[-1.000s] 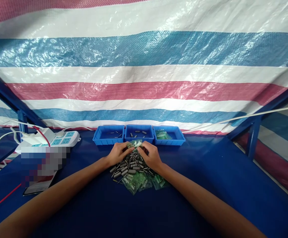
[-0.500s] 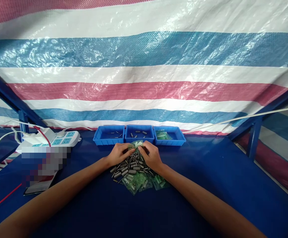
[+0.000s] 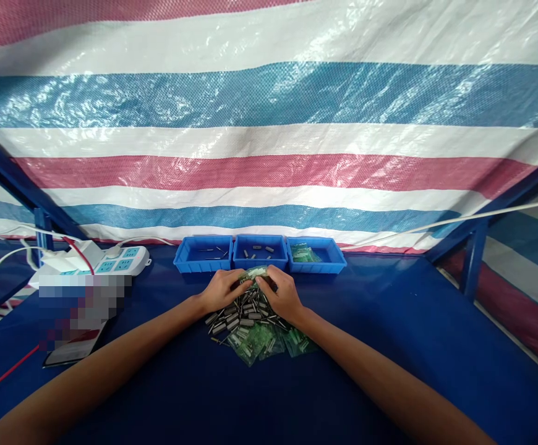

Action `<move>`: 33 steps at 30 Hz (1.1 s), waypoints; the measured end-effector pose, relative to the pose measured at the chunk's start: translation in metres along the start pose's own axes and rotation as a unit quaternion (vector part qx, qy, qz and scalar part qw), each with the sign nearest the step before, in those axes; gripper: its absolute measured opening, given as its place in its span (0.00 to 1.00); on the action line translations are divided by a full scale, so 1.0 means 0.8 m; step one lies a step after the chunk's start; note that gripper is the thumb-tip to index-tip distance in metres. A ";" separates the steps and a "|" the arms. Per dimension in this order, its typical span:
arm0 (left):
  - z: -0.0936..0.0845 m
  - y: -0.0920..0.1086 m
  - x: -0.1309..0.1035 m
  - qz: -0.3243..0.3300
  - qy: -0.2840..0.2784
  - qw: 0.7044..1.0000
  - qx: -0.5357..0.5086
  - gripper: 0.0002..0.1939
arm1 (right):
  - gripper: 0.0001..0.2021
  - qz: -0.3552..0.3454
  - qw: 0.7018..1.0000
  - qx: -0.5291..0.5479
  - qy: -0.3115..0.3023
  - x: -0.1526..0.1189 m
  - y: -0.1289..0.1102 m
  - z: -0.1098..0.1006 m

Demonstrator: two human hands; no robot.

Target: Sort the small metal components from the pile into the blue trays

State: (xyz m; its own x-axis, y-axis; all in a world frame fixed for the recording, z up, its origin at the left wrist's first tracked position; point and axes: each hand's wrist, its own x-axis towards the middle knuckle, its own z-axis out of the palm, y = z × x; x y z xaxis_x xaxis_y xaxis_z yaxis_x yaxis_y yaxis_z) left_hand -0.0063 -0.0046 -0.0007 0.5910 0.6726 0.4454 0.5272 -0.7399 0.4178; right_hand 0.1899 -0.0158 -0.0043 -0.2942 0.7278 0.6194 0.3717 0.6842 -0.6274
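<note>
Between my two hands is a small clear greenish plastic bag (image 3: 253, 272) with pale pieces in it. My left hand (image 3: 222, 289) pinches its left side, and my right hand (image 3: 282, 293) pinches its right side. Right below the hands lies a heap of metal parts (image 3: 241, 316), short grey cylinders mixed with thin pins. Several more green bags (image 3: 255, 341) with small parts inside lie at the near edge of the heap, one of them partly under my right wrist.
Three blue bins stand in a row behind my hands: the left bin (image 3: 203, 266) holds thin pins, the middle bin (image 3: 258, 261) grey cylinders, the right bin (image 3: 318, 267) green bags. A power strip (image 3: 125, 264) with cables and a dark flat device (image 3: 76, 353) are at left.
The bag between my hands has tipped and flattened slightly, and my fingertips have shifted a little on it. The heap and the bins stay as they were.
</note>
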 end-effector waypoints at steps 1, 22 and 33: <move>0.000 0.001 0.000 0.001 0.001 1.000 -0.004 0.11 | 0.14 0.000 1.000 0.001 0.003 0.000 0.000 0.000; 0.000 0.000 -0.001 0.019 0.035 0.999 -0.012 0.18 | 0.08 0.003 0.999 0.037 -0.014 0.000 -0.003 -0.004; 0.000 -0.001 -0.001 -0.031 0.034 0.999 -0.015 0.17 | 0.08 -0.009 0.999 0.024 -0.031 -0.001 -0.001 -0.003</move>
State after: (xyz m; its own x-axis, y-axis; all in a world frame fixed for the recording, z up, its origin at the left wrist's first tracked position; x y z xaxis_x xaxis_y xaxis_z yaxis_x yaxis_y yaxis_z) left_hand -0.0072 -0.0047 -0.0018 0.5140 0.7173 0.4705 0.5427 -0.6967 0.4692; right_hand 0.1915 -0.0166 -0.0033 -0.3551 0.7162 0.6009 0.3238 0.6972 -0.6396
